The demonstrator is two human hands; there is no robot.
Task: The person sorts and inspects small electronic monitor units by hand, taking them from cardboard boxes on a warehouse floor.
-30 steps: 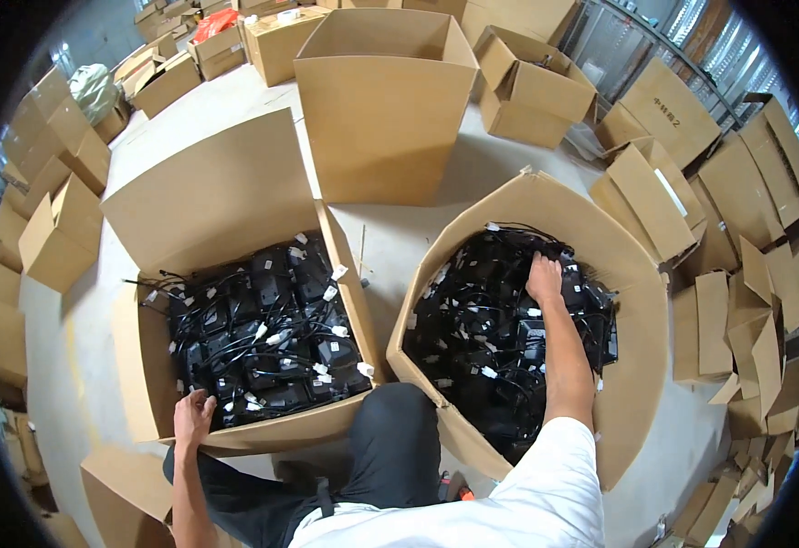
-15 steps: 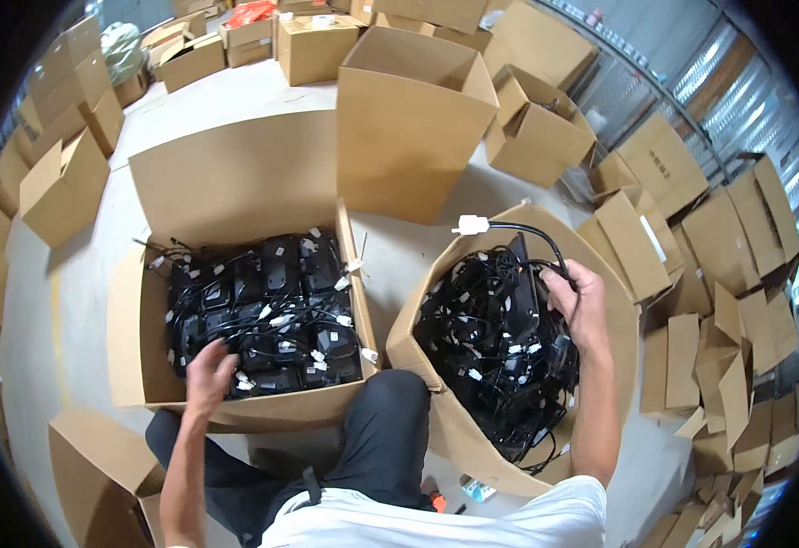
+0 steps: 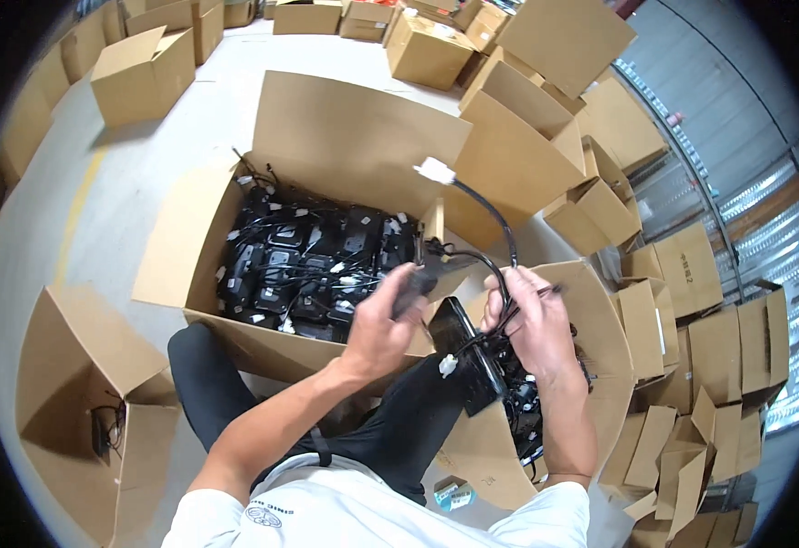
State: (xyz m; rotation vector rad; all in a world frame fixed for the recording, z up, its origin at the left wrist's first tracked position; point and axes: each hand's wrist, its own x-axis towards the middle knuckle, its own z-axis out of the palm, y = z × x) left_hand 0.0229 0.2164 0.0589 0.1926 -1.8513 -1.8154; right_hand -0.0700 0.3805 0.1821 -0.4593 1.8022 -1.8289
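My right hand (image 3: 538,320) is closed round a bunch of black cables (image 3: 498,216); one rises to a white plug (image 3: 435,170). Below it, a flat, glossy black device (image 3: 469,354) hangs tilted over the near edge of the right box, with a small white connector (image 3: 448,365) beside it. Fingers curled, my left hand (image 3: 383,321) grips a small black part (image 3: 415,290), blurred by motion, close to the cables. Rows of black devices with white-tipped leads (image 3: 313,247) fill the left carton (image 3: 363,119). More black devices lie jumbled in the right carton (image 3: 605,352), partly behind my right arm.
A tall carton (image 3: 509,169) stands behind the two boxes. An open carton (image 3: 71,365) at my lower left holds a black cabled item (image 3: 103,429). Several cartons (image 3: 692,347) are heaped along the right. A small blue-and-white packet (image 3: 454,493) lies near my legs.
My left hand has moved from over the left carton towards my right hand and now holds a black part. The cabled device has come out of the right carton. The view has shifted.
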